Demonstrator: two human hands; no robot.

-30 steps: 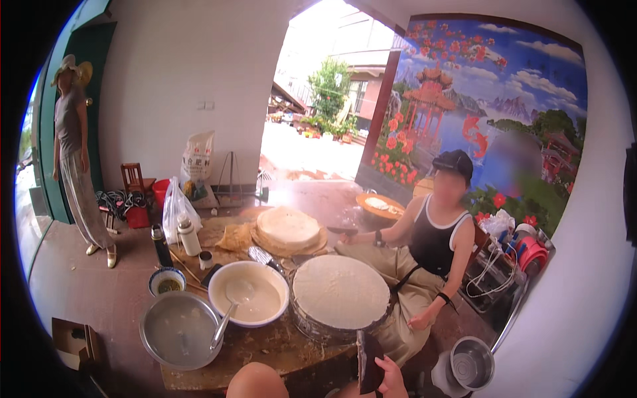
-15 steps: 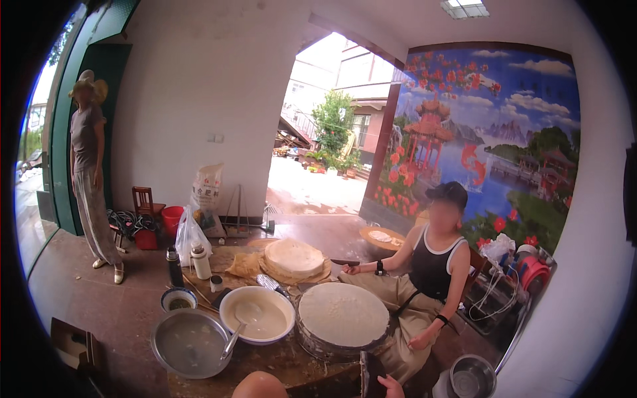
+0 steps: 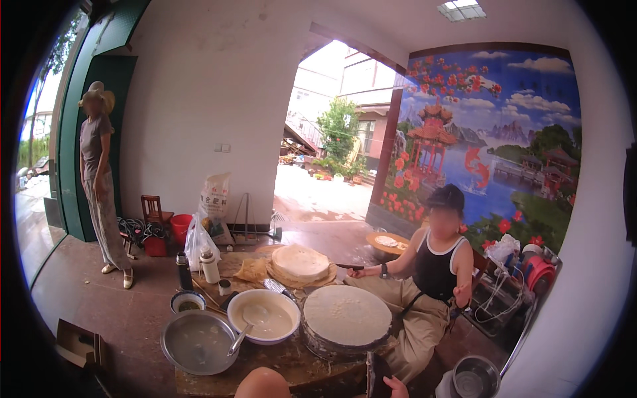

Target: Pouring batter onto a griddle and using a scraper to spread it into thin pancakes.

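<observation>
At the lower edge my right hand (image 3: 397,387) shows only in part, fingers closed against a dark flat tool (image 3: 376,373) with a pale, crusted edge. Just beyond it is a round griddle (image 3: 348,315) covered by a pale sheet of batter. A white bowl (image 3: 264,317) of batter stands left of the griddle, a ladle (image 3: 243,335) resting in it. Farther left sits a metal basin (image 3: 199,343) of cloudy liquid. My left hand is out of view; a bare knee (image 3: 262,383) shows at the bottom.
A seated co-worker (image 3: 441,265) is right of the griddle, one hand by a dark handle. Stacked flatbreads (image 3: 300,263) lie behind the bowls, near two flasks (image 3: 210,266) and a small bowl (image 3: 188,302). Someone stands at left (image 3: 99,179). A metal pot (image 3: 476,378) is at lower right.
The co-worker's hand nearest the wall has risen from the lap to about chest height. The view has shifted slightly. My right hand stays beside the dark tool.
</observation>
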